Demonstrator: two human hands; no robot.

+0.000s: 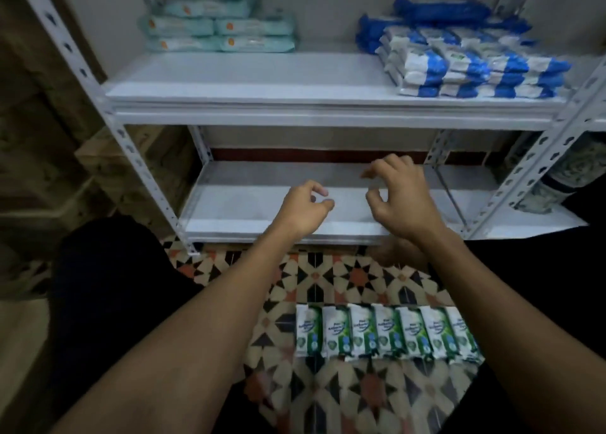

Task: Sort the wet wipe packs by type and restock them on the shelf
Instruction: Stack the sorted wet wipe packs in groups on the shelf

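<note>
My left hand (pixel 303 209) hovers over the white metal lower shelf (pixel 236 204), fingers loosely curled and holding nothing; my right hand (pixel 401 201) hangs just beside it, fingers spread and bent, also holding nothing. A row of green-and-white wet wipe packs (pixel 387 333) lies side by side on the patterned tile floor (pixel 314 279) below my forearms; my right forearm hides the row's far end, and the print is too blurred to read. On the upper shelf (pixel 262 76), pale teal wipe packs (pixel 218 29) are stacked at the back left; blue-and-white wipe packs (pixel 472 69) are piled at the right, their labels unreadable; dark blue packs (pixel 436 10) sit behind them, partly hidden.
</note>
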